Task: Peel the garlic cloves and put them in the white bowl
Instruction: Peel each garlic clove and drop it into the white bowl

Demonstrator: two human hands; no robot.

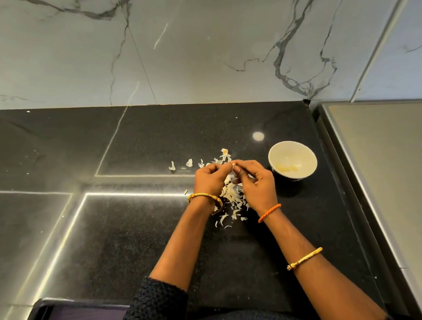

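Observation:
My left hand and my right hand meet over the black counter, fingertips together, both pinching one small pale garlic clove. Most of the clove is hidden by my fingers. The white bowl stands just right of my right hand, with a few peeled yellowish cloves in its bottom. Papery garlic skins lie scattered under and between my hands.
More skin scraps lie to the left and behind my hands. The marble wall rises at the counter's back. A grey raised surface borders the counter on the right. The counter's front edge is near my body.

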